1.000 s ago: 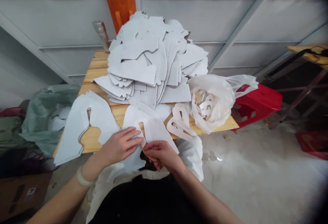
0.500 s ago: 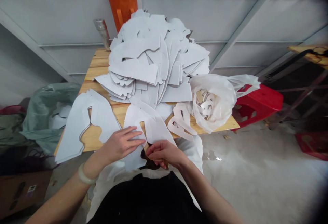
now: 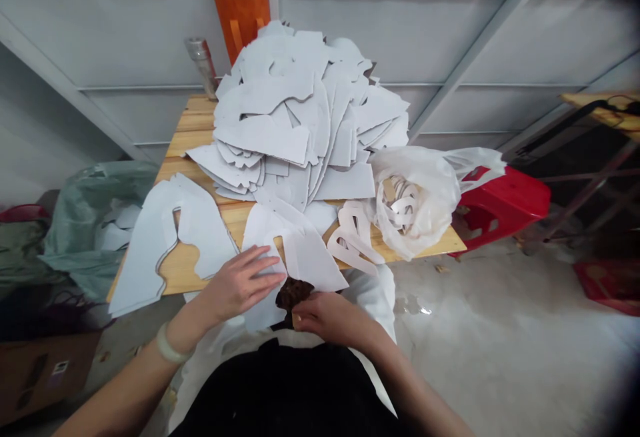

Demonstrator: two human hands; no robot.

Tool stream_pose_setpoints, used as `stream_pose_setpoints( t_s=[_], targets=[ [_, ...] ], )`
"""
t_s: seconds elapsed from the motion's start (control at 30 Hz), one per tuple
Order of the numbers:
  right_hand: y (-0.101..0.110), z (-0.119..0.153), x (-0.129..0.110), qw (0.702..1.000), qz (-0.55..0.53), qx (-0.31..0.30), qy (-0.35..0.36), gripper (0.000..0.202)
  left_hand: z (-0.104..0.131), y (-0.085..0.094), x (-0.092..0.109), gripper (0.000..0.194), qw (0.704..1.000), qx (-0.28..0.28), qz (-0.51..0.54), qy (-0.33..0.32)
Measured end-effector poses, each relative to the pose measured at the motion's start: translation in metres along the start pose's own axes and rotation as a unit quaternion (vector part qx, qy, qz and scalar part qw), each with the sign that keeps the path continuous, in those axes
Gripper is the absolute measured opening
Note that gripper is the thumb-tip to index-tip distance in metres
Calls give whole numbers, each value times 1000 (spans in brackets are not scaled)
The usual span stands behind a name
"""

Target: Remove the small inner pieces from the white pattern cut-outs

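A white die-cut cardboard piece (image 3: 320, 260) with a curved cutout lies at the table's front edge and overhangs it towards me. My left hand (image 3: 250, 280) rests on its left part, fingers stretched out. Close to my body, my right hand (image 3: 330, 317) is curled with its fingers together below the cutout. A small bit of a tan strip (image 3: 298, 321) shows at its fingertips; the rest is hidden by the hand. Left of my left hand lies a similar cardboard stack (image 3: 135, 250). Pale looped strips (image 3: 353, 240) lie to the right of the piece.
A tall heap of white cardboard pieces (image 3: 280, 130) covers the back of the wooden table (image 3: 187, 117). At its right corner sits a clear plastic bag (image 3: 435, 190) holding strips. Around it are a red stool (image 3: 520, 200), a green bag (image 3: 75, 217) and an orange bag (image 3: 245, 17).
My right hand has drawn down towards my body with the tan strip, away from the cutout, which now shows more openly. The left hand has stayed on the cardboard.
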State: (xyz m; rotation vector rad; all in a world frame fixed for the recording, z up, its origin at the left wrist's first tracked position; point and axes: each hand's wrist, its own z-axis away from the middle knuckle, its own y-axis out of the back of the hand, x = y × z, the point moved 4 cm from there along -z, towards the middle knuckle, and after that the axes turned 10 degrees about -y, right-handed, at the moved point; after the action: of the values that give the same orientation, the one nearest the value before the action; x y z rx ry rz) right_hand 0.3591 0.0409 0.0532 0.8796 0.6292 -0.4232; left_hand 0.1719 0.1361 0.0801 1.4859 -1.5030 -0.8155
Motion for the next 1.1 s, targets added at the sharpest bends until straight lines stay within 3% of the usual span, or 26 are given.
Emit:
stream_pose_setpoints(
  t_s=[0.13, 0.23, 0.33, 0.43, 0.53, 0.6, 0.67, 0.87, 1.0, 1.1],
  targets=[
    [-3, 6, 4, 998, 27, 48, -2, 15, 5, 0, 1, 19, 999, 11, 41, 15],
    [-4, 9, 9, 999, 13, 46, -7, 18, 6, 1, -3, 16, 992, 75, 58, 86],
    [5, 13, 17, 993, -12, 83, -86, 32, 5, -4, -6, 31, 970, 107, 0, 216],
    [15, 16, 24, 977, 2, 125, -175, 44, 2, -17, -2, 46, 951, 66, -38, 300],
    [22, 19, 34, 944, 87, 164, -274, 45, 0, -27, 1, 45, 940, 55, -18, 337],
    [23, 22, 42, 909, 140, 197, -340, 45, 1, -30, 1, 42, 936, 71, -1, 345],
    [20, 24, 49, 889, 149, 234, -364, 43, 2, -31, -1, 36, 932, 99, 4, 348],
    [-3, 24, 60, 913, -42, 335, -231, 43, -1, -30, -19, 36, 915, 148, -14, 376],
    [-6, 37, 55, 856, -165, 461, -164, 47, -9, -20, -22, 13, 907, 204, 17, 368],
    [-3, 48, 45, 831, -193, 507, -125, 53, -4, 5, -20, 22, 893, 287, 76, 338]
  ],
)
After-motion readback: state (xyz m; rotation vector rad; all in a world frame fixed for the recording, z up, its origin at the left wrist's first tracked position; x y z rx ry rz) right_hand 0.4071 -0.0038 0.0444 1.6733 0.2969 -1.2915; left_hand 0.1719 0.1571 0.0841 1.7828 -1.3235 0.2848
